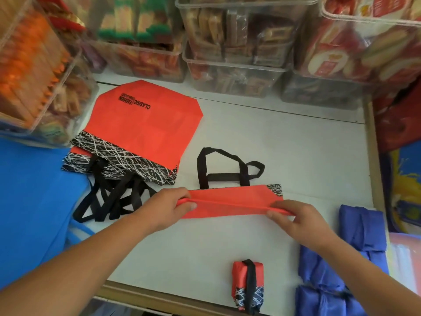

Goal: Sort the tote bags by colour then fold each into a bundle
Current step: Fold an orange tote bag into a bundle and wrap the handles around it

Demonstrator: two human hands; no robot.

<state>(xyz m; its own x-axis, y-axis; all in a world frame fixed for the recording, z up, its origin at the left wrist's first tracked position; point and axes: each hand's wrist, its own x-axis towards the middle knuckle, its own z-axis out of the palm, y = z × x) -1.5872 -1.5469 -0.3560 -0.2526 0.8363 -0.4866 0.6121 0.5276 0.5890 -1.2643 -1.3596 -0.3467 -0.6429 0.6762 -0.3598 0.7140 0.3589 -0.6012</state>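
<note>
Fingers (190,205) pinch one tote (227,208); one red bundle (247,286) nearby.

Inventory by colour:

- Bag (230,205) I hold: orange-red. Its band (275,189) is black, scribbled with thin white lines. Its handles (218,169) are plain black.
- Stack (145,128) to my left: orange-red on top with black print (134,101). The border (118,160) is black with white crisscross lines. The loops (109,201) are black.
- Bundle (238,277) nearest me: orange-red above, black with white lines below. The strap (251,283) round it is black.
- Blue bundles (362,226) to my right: violet-blue, plain.
- Cloth (34,197) at far left: bright blue, plain.
- Table (296,151): white with a tan edge.
- Bins (234,71): clear. Their contents are orange, red, brown and green.
</note>
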